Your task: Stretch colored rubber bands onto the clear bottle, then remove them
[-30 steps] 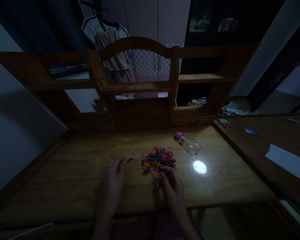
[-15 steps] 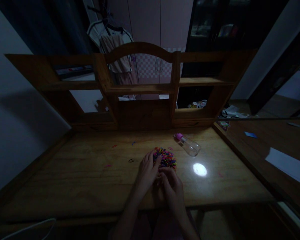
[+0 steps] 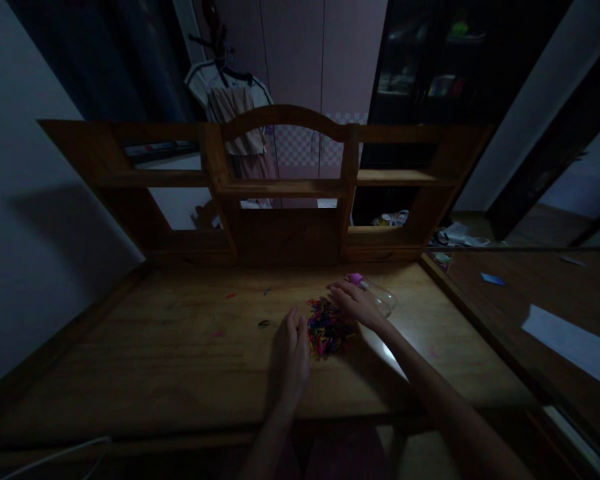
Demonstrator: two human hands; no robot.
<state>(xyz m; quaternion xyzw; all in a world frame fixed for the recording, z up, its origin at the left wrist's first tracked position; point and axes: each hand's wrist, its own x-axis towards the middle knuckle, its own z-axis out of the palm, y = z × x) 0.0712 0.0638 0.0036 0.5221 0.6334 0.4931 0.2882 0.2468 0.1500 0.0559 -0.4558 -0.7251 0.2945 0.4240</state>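
A heap of small, brightly coloured rubber bands lies on the wooden desk in front of me. My left hand rests on its edge along the heap's left side, fingers stretched out and holding nothing. Over the heap's upper right reaches my right hand, its fingers extended and apart from any grip. Just behind that hand a clear bottle with a pink cap lies on its side, partly hidden by the hand. A single dark band sits left of my left hand.
A few stray bands, one red and one blue, lie further left on the desk. A wooden shelf unit stands along the back edge. White paper lies on the brown surface to the right.
My right hand has moved from the heap's near side up and over to its far right, beside the bottle. My left hand has shifted slightly toward me, and the heap has spread nearer.
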